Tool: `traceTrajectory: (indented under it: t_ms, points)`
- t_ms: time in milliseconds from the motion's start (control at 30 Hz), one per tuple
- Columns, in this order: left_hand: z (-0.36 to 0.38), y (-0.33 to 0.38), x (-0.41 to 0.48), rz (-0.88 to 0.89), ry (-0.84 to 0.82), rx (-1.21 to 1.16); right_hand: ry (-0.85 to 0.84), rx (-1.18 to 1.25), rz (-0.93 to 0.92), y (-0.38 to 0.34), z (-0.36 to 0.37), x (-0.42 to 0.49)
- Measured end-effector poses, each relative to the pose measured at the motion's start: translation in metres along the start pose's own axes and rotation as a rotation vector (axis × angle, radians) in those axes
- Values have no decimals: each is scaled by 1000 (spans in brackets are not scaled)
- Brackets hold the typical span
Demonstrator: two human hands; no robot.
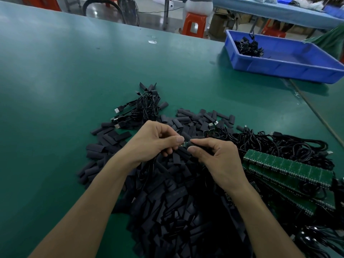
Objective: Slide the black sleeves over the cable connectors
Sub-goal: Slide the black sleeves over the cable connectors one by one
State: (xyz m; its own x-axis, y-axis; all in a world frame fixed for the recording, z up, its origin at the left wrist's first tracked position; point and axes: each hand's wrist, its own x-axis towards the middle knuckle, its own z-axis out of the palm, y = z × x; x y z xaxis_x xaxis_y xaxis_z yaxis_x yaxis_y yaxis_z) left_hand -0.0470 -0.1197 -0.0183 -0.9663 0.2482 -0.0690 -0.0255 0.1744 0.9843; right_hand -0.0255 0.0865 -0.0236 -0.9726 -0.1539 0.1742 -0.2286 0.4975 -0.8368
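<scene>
Dim, soft overhead light; wide-angle bending and blur toward the edges.

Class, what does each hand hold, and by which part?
Left hand pinches the connector by its left end; right hand pinches a black sleeve at the end facing it.

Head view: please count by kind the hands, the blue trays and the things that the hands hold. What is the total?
Hands: 2, the left hand and the right hand
Blue tray: 1
Connector, in the left hand: 1
Black sleeve, in the right hand: 1
Total: 5
The loose sleeves on the table are too many to count.
</scene>
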Motion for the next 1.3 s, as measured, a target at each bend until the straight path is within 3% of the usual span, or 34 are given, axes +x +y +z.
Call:
traceTrajectory:
  t_ms: [200,333,500,767,1300]
  points:
    - [3,-1,-1,-10,-51,-83,-87,83,-56,-1,-3,-1]
    - [5,-4,0,-7,-13,-92,-60,75,-77,0,0,-2]
    - [2,-6,1,-42,4,141,57,23,-78,3,2,-4]
    - [-4,-5,0,-74,-70,186,117,-79,-158,5,5,-4]
    - [5,-8,4,62,-103,293,45,-124,-250,5,0,0]
